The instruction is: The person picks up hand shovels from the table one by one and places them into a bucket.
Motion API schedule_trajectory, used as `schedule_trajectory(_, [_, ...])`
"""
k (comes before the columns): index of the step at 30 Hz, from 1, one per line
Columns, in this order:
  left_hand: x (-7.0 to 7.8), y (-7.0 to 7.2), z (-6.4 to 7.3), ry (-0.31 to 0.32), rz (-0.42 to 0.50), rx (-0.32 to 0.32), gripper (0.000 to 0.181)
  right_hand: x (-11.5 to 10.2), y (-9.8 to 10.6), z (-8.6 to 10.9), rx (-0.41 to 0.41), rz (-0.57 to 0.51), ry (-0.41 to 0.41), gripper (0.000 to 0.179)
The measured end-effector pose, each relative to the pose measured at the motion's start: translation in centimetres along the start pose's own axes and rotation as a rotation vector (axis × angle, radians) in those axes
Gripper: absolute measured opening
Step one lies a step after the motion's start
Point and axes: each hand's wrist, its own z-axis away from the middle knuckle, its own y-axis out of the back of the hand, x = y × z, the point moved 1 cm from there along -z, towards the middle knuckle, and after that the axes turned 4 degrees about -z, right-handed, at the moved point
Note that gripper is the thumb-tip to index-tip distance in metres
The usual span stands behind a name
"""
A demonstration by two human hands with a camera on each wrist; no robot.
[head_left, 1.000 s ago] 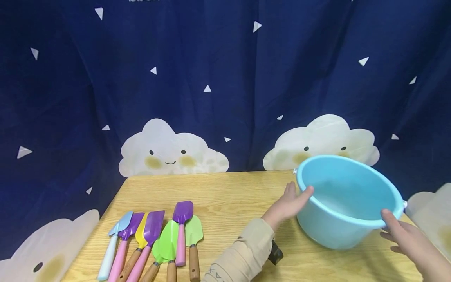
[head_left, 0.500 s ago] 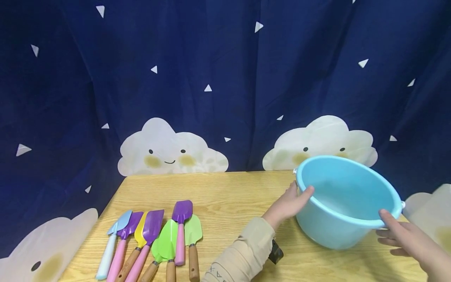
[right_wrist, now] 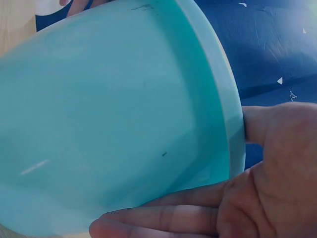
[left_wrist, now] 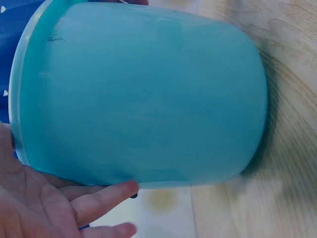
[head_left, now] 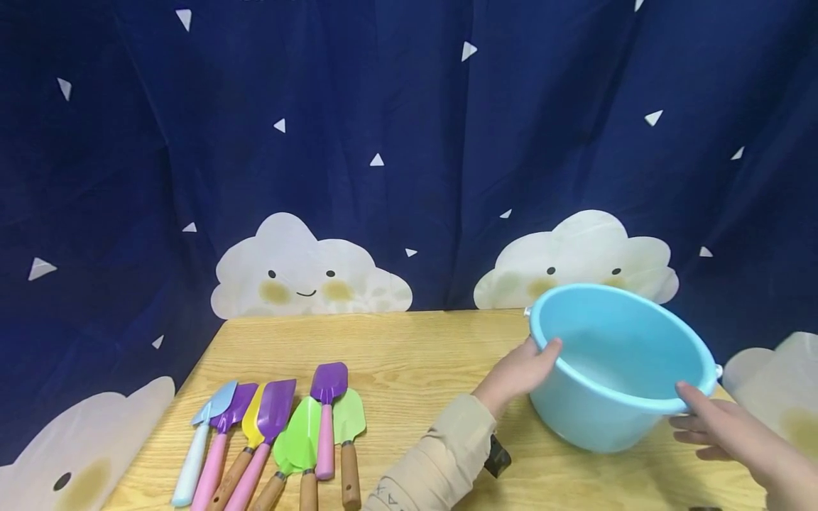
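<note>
A light blue plastic bucket (head_left: 594, 411) stands tipped at the right side of the wooden table, its opening facing partly toward me. My left hand (head_left: 519, 372) grips its left rim, the thumb hooked over the edge and the fingers along the outer wall. On the opposite side my right hand (head_left: 728, 429) holds the rim, thumb on top and fingers stretched below it outside. In the left wrist view the bucket's wall (left_wrist: 148, 99) fills most of the picture, with fingers (left_wrist: 106, 201) along its side. The right wrist view shows the palm (right_wrist: 287, 163) close to the rim.
Several small garden trowels lie side by side at the table's left: a light blue one (head_left: 194, 461), purple ones (head_left: 277, 411) with pink handles, a yellow one and green ones (head_left: 307, 433) with wooden handles. A dark blue curtain (head_left: 396, 128) hangs behind the table (head_left: 409, 341).
The bucket has shifted slightly left, and both hands have moved with it. My left fingers have gone from beside the rim to behind the outer wall. The trowels lie as before.
</note>
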Motion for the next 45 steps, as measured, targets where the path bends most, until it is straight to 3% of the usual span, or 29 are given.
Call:
schedule_trajectory(13, [-0.2, 2.8, 1.7, 0.07, -0.215, -0.043, 0.05, -2.3, -1.6, -0.1, -0.041, 0.042, -0.036, 0.08])
schedule_trajectory(32, [-2.3, 6.7, 4.9, 0.098, -0.249, 0.004, 0.05, -4.7, -4.9, -1.8, -0.107, 0.035, 0.029, 0.077])
schedule_trajectory(37, [-4.0, 7.6, 6.0, 0.12, -0.278, 0.023, 0.061, -4.9, -5.2, -2.0, -0.127, 0.026, 0.059, 0.075])
schedule_trajectory(40, [-5.5, 8.2, 7.1, 0.143, -0.418, 0.06, 0.062, -4.9, -5.2, -2.2, -0.134, 0.024, 0.062, 0.075])
schedule_trajectory(45, [-7.7, 8.9, 8.4, 0.162, -0.708, 0.131, 0.045, -4.7, -4.8, -2.4, -0.131, 0.038, 0.045, 0.079])
